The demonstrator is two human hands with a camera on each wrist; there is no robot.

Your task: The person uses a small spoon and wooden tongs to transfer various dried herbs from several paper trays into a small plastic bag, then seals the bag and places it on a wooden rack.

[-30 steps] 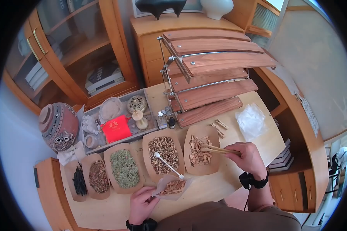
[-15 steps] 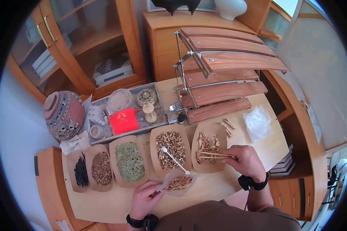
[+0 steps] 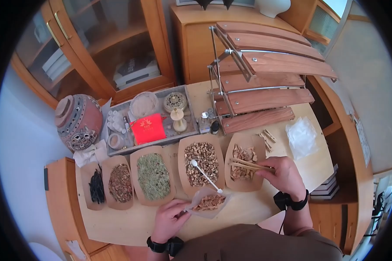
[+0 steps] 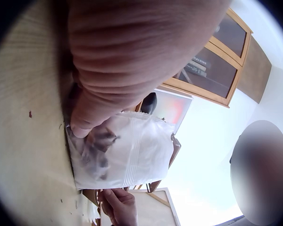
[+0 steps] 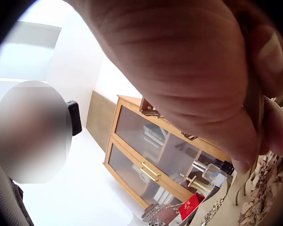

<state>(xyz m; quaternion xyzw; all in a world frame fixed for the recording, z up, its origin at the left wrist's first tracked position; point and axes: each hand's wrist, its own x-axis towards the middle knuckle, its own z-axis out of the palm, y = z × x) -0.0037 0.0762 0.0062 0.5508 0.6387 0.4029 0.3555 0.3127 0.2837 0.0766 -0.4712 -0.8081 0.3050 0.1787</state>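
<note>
The left hand [image 3: 170,220] pinches the edge of a translucent pouch [image 3: 203,213] with brown chips inside; in the left wrist view the pouch [image 4: 148,150] stands on the table under the left hand [image 4: 132,56]. Wooden tweezers [image 3: 251,164] are held by the right hand [image 3: 285,177], their tips over the brown chips [image 3: 241,173] in the rightmost paper tray [image 3: 255,185]. In the right wrist view the right hand [image 5: 188,70] grips the tweezers close above the chips [image 5: 262,193]. A white spoon [image 3: 207,176] lies across the tray of brown pieces [image 3: 209,153].
Paper trays of green herb [image 3: 153,177], reddish bits [image 3: 120,183] and dark strips [image 3: 96,188] stand to the left. Behind are a grey tray [image 3: 194,124] with a red pouch [image 3: 148,128], small bottles [image 3: 214,127], a slatted wooden rack [image 3: 270,95] and clear plastic [image 3: 301,137].
The head view has shifted, so the table's contents appear further right. The right hand's tweezers have moved within the rightmost tray. The left hand still holds the pouch.
</note>
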